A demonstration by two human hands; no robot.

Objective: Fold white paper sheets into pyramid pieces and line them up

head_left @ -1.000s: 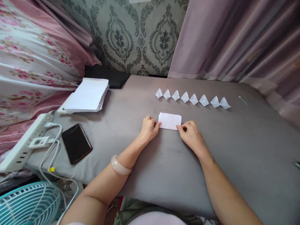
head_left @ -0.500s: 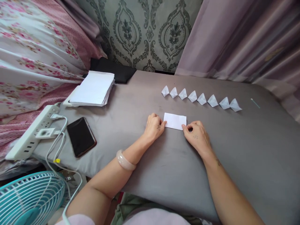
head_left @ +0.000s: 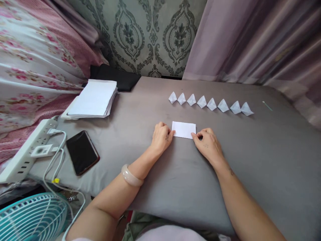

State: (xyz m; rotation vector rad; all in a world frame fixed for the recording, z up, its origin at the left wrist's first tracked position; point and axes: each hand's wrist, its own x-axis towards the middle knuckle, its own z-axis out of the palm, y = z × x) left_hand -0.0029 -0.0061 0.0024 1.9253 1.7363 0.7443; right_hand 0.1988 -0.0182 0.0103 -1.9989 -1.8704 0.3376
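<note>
A folded white sheet of paper [head_left: 184, 130], a small rectangle, lies on the grey cloth in front of me. My left hand [head_left: 162, 135] pinches its left edge between thumb and fingers. At the lower right corner, my right hand [head_left: 207, 142] grips the paper with thumb and index finger, the other fingers curled. Beyond the hands stands a row of several folded paper boats [head_left: 201, 102], slanting from the middle towards the right. A pale bangle [head_left: 131, 175] circles my left forearm.
At the far left a stack of white paper [head_left: 92, 98] rests near a black folder-like item [head_left: 115, 77]. A phone [head_left: 82, 152], a power strip [head_left: 30, 147] with cables and a turquoise fan [head_left: 32, 217] are on the left. A thin green-white stick [head_left: 267, 105] lies far right.
The view has shifted slightly, so things on the table appear a little further left. Both hands keep hold of the folded paper, with little visible change in their grip.
</note>
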